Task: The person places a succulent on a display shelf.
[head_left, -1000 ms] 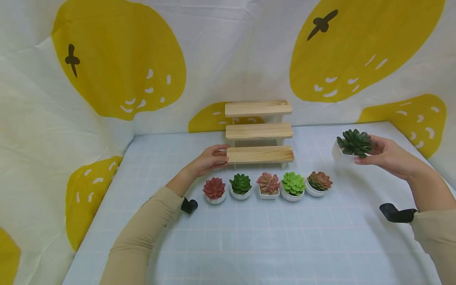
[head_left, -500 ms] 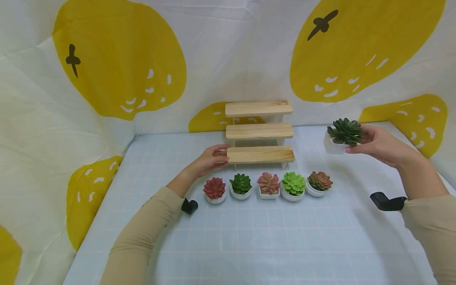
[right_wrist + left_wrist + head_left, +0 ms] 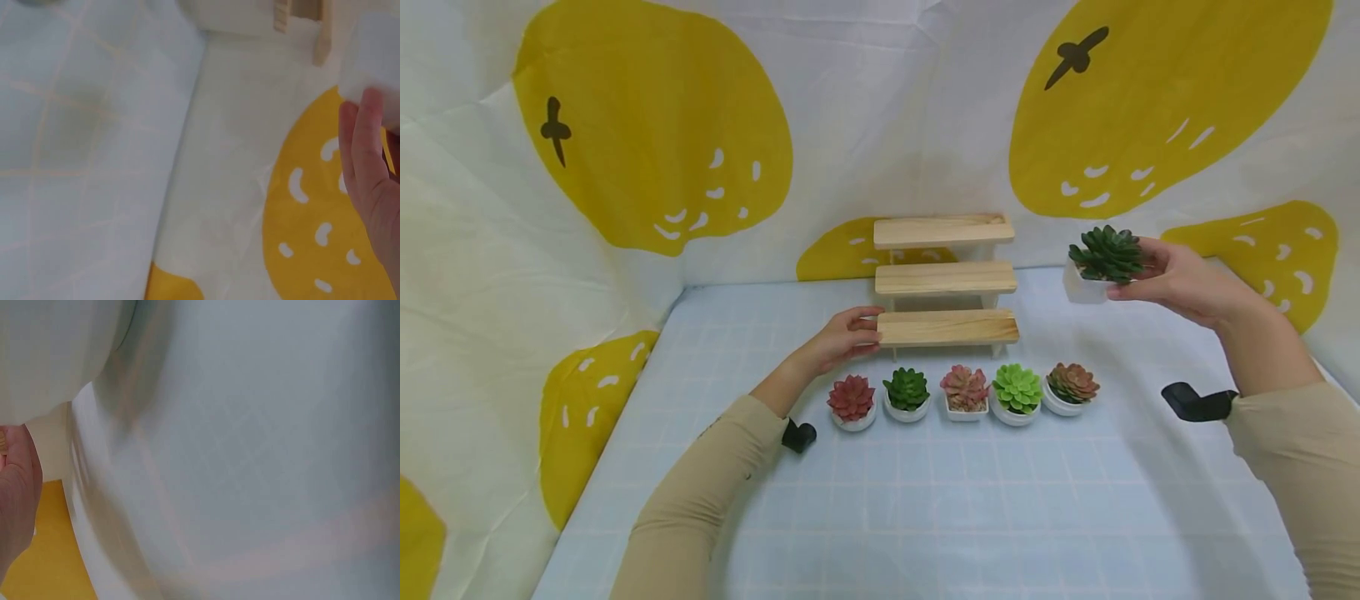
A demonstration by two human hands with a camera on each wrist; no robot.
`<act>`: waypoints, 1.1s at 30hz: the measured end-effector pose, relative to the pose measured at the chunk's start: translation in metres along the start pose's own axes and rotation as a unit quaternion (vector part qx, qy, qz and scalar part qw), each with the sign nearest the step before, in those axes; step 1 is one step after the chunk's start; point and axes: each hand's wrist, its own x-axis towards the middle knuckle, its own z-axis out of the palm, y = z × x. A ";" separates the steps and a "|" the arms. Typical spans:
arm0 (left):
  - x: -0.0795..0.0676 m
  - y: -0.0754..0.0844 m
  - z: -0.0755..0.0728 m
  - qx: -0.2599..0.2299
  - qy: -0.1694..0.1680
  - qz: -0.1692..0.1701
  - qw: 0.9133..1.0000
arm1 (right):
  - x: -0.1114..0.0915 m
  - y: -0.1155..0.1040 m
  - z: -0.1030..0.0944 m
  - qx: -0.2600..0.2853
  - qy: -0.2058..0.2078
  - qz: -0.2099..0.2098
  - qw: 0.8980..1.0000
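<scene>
My right hand [image 3: 1187, 279] holds a dark green potted succulent [image 3: 1107, 254] in the air, right of the stand, with thumb and fingers on its white pot [image 3: 1082, 286]. In the right wrist view the fingers lie along the white pot [image 3: 375, 69]. My left hand [image 3: 838, 337] grips the left end of the lowest step of a three-tier wooden display stand [image 3: 947, 328]. At the edge of the left wrist view, the left hand [image 3: 19, 487] has a bit of wood at its fingertips.
Before the stand is a row of potted succulents: red [image 3: 852, 398], green [image 3: 907, 390], pink [image 3: 966, 389], bright green [image 3: 1017, 388] and brown [image 3: 1072, 383]. A white cloth [image 3: 902, 108] with yellow shapes hangs behind the pale blue gridded table [image 3: 940, 517].
My right hand has carried the dark green succulent leftward and farther back, closer to the stand. The left hand stays at the lowest step, and the row of pots is unchanged.
</scene>
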 end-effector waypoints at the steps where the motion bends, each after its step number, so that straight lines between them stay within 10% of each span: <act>1: 0.000 0.000 0.000 0.001 -0.002 0.001 1.000 | 0.002 -0.002 0.001 0.002 0.000 -0.002 1.000; 33: 0.001 0.002 0.002 0.009 0.019 -0.022 1.000 | 0.061 -0.065 0.038 -0.006 -0.046 -0.022 0.999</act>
